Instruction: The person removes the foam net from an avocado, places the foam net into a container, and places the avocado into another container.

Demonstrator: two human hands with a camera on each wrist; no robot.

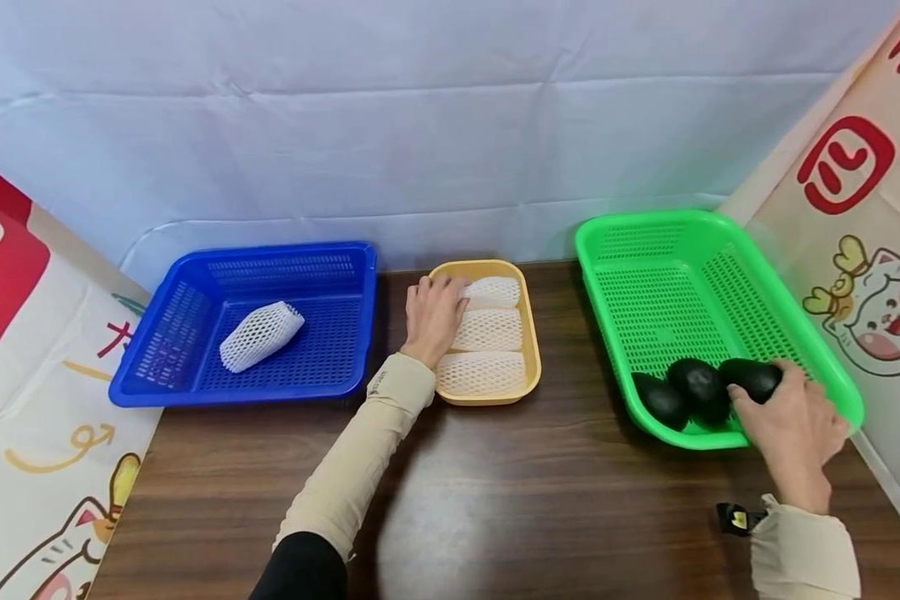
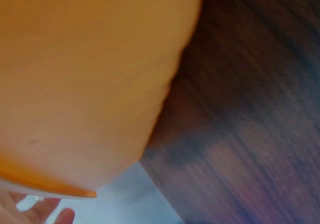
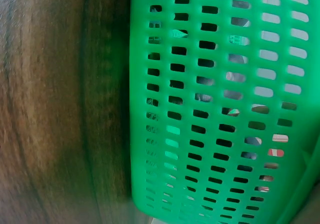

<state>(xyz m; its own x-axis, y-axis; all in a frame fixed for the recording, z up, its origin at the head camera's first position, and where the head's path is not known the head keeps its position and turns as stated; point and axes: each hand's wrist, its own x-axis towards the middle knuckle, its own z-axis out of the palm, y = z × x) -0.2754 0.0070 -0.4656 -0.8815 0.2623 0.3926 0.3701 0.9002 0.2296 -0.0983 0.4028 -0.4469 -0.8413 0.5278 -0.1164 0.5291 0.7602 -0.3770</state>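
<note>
In the head view my right hand (image 1: 795, 417) grips a dark, glossy avocado (image 1: 753, 379) at the near right corner of the green basket (image 1: 843, 400). Two more dark avocados (image 1: 697, 387) lie beside it, touching each other. Over the left side of the small yellow basket (image 1: 532, 367), my left hand (image 1: 433, 312) pinches the end of a white foam net sleeve (image 1: 493, 292) at the back. Several flat foam net sleeves (image 1: 483, 372) lie in rows there. The hand partly hides the sleeve's end. In the left wrist view, fingers (image 2: 37, 211) show past the yellow rim.
On the left stands a blue basket (image 1: 356, 333) holding one plump item in a white foam net (image 1: 261, 336). All three baskets are on a brown wooden table (image 1: 555, 492). Behind is a pale cloth wall (image 1: 450, 142). Printed panels (image 1: 877, 242) border both sides.
</note>
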